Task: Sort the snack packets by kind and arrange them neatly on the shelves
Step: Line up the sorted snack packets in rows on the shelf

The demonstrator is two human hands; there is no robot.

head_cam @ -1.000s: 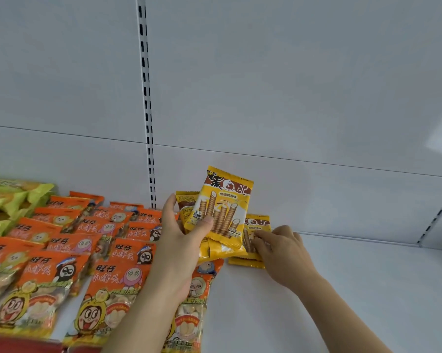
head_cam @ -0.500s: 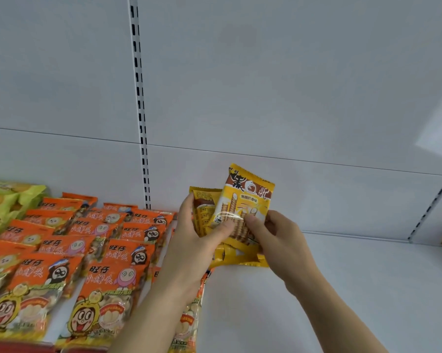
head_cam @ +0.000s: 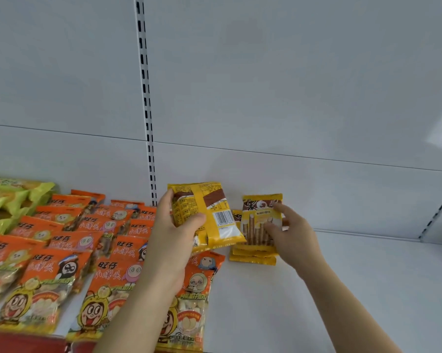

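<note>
Several green packets (head_cam: 8,200) lie piled at nine o'clock, at the far left end of the white shelf (head_cam: 367,289). Just right of them, rows of orange packets (head_cam: 69,250) with cartoon faces cover the shelf from nine o'clock down to seven, overlapping one another like tiles. A slotted rail (head_cam: 146,98) runs up the back wall toward twelve o'clock.

Near the middle, the left hand (head_cam: 174,240) grips a small bunch of yellow packets (head_cam: 212,215), back side facing the camera, with a barcode showing. Its thumb is curled across the front of the bunch at the lower left edge, and the fingers wrap behind it; how many packets it holds I cannot tell. The bunch is tilted and held above the shelf.

At about three o'clock from it, the right hand (head_cam: 291,233) pinches one yellow packet (head_cam: 259,220), printed side up, its thumb on the face and the other fingers spread loosely along the right edge. That packet sits on top of a low stack of the same yellow packets (head_cam: 253,258), which lies flat on the shelf near the back wall.
</note>
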